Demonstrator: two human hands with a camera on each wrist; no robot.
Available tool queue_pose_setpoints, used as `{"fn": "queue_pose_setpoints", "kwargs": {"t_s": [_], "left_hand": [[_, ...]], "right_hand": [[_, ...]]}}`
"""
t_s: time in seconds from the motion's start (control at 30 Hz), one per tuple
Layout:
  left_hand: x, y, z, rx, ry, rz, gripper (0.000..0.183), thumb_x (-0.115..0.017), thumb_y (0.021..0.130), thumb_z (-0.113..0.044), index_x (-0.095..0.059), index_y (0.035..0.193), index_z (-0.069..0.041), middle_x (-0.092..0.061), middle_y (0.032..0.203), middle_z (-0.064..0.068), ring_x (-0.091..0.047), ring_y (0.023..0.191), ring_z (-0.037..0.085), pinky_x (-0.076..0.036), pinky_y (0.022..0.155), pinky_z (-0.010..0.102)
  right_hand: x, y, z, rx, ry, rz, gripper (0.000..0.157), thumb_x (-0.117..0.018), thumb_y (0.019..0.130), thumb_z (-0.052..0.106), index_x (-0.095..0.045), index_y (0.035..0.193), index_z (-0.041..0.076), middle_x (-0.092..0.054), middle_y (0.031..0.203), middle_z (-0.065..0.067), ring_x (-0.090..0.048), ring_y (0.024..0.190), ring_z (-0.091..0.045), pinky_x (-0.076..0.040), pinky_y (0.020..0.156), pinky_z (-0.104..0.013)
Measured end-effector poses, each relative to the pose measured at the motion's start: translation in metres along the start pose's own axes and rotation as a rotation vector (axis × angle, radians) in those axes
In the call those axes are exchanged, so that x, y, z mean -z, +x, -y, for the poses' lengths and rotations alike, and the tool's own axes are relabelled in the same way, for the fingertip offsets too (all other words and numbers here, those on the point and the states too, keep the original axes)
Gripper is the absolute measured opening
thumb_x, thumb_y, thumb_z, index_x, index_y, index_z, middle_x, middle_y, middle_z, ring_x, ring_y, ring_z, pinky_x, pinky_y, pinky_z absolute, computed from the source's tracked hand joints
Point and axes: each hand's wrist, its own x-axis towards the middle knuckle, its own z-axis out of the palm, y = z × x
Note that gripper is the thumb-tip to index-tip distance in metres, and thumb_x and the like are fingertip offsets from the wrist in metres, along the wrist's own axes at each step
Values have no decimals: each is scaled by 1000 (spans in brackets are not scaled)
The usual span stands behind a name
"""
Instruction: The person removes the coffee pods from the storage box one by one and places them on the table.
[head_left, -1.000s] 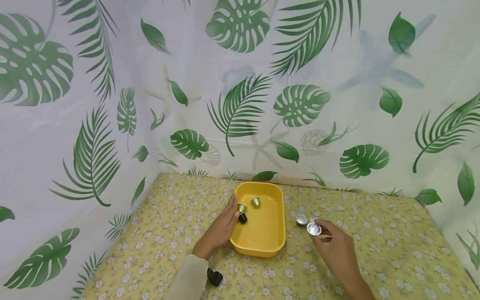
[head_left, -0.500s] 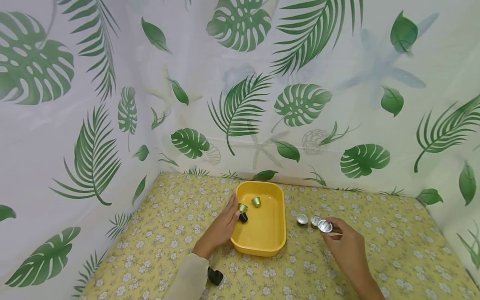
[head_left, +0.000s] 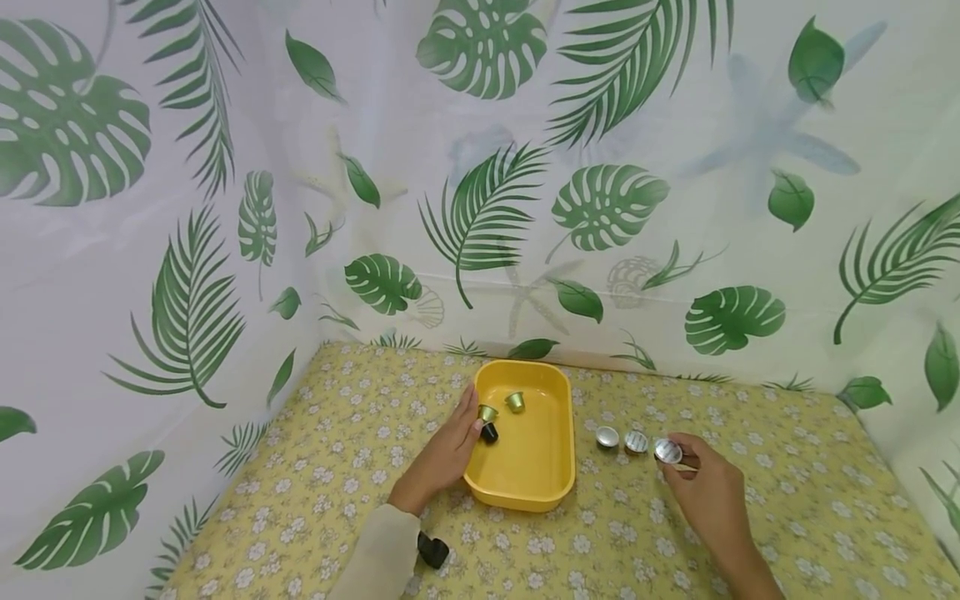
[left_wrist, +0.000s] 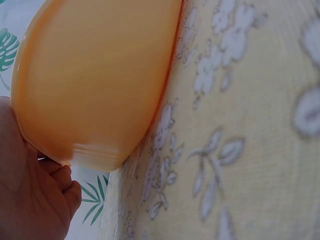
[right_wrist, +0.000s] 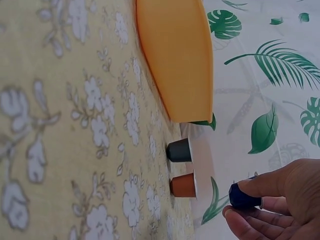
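My left hand (head_left: pixel 446 450) grips the left rim of a yellow plastic tray (head_left: pixel 525 492); in the left wrist view its fingers (left_wrist: pixel 62 182) curl at the tray's edge. Inside the tray are two green coffee capsules (head_left: pixel 514 402) and a black coffee capsule (head_left: pixel 489 432), close to that hand. My right hand (head_left: pixel 712 483) pinches a dark blue coffee capsule (right_wrist: pixel 243 196), foil lid (head_left: pixel 668 451) upward. Left of it, a dark grey coffee capsule (right_wrist: pixel 180 150) and an orange-brown coffee capsule (right_wrist: pixel 183 185) stand foil side up on the cloth.
A yellow floral cloth (head_left: pixel 315 500) covers the table. White fabric walls with green leaf prints (head_left: pixel 480 217) rise behind and at the sides. A small black object (head_left: pixel 432 550) shows beside the left sleeve.
My right hand has moved right with the blue capsule, away from the two standing capsules; the orange-brown one, partly hidden before, now shows fully. My left hand stays on the tray.
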Motion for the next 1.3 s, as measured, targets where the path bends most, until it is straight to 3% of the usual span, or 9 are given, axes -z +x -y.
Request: {"fn": "queue_pose_setpoints", "kwargs": {"t_s": [0.93,1.3], "left_hand": [[2,1,-1,-6,7,10,58,-27,114,-27,-4,163,-7,11,169,-7,-1,155,16,-16,124,46],[2,0,-2,4,2,7,58,-28,114,-28,-4,164,-9,12,168,-9,0,155,15,-15,124,45]], "right_hand": [[-12,14,-32,18,-48,53,39,-78,83,-6,-62,119,-13,-70,97,-32,-72,86,-43,-61,64,-41],[-14,16,-41,-13,-83,87,38,-81,82,-2,-63,114,-13,-70,93,-27,-71,80,-40,-59,64,-45]]}}
